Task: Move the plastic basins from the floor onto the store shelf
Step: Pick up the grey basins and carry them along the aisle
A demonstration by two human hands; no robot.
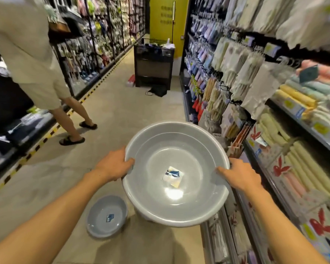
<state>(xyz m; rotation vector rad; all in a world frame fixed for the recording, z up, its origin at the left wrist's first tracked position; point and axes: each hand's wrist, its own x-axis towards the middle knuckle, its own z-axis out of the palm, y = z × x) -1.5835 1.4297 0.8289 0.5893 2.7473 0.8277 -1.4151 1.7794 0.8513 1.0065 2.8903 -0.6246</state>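
Note:
A large grey plastic basin (pixel 160 149) with a label on its bottom is held up in front of me above the floor. My left hand (pixel 113 165) grips its left rim, thumb over the edge. On the right rim, my right hand (pixel 240 177) grips the same way. A smaller grey basin (pixel 99 223) with a blue label lies on the floor below, to the left. The store shelf (pixel 301 122) runs along my right side, packed with rolled towels and hanging goods.
Another person (pixel 32 63) stands in sandals at the left of the aisle, facing the left shelving. A black cart (pixel 153 65) stands at the far end before a yellow wall. Yellow-black tape (pixel 46 138) marks the floor along the left shelves.

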